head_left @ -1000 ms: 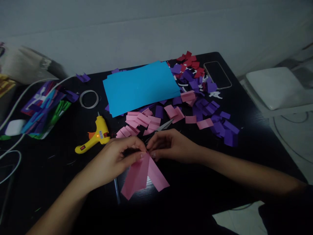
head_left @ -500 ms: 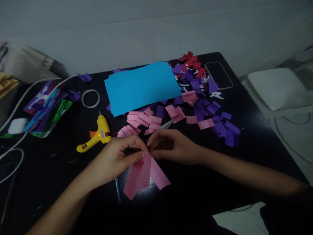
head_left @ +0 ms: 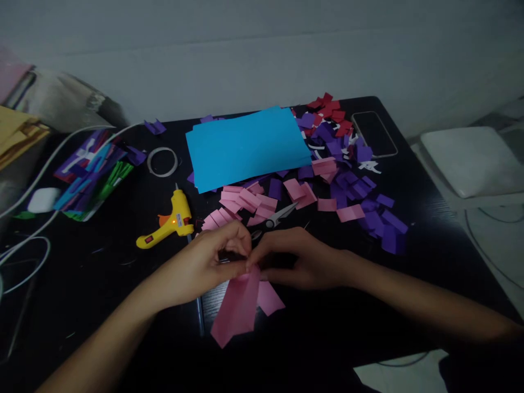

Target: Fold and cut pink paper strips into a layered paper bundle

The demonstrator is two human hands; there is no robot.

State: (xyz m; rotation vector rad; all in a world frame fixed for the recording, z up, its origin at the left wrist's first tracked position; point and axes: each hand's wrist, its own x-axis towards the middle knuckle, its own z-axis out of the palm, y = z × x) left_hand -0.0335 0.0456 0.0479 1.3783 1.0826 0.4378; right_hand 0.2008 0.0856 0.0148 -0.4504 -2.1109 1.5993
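Observation:
My left hand (head_left: 213,259) pinches the top of a pink paper strip (head_left: 237,314), which hangs down in folded flaps. Fingertips meet there, because my right hand (head_left: 295,256) grips the same paper from the other side. A second pink flap (head_left: 270,297) angles out below the right fingers. Just beyond the hands lie scissors (head_left: 280,215), their blades pointing up and right and their handles partly hidden. Folded pink paper pieces (head_left: 248,199) are spread behind the scissors. A yellow glue gun (head_left: 180,213) with a small orange light rests left of my left hand.
Blue sheets (head_left: 248,150) lie at the back of the black table. Purple pieces (head_left: 372,218), red pieces (head_left: 327,109) and a phone (head_left: 374,134) are at right. A tape ring (head_left: 162,162), white cables (head_left: 49,153) and bundled coloured paper (head_left: 88,172) occupy the left.
My right fingers have closed in on the pink paper beside my left fingertips, and its right flap is more covered. The whole view has shifted slightly, showing more of the scissors.

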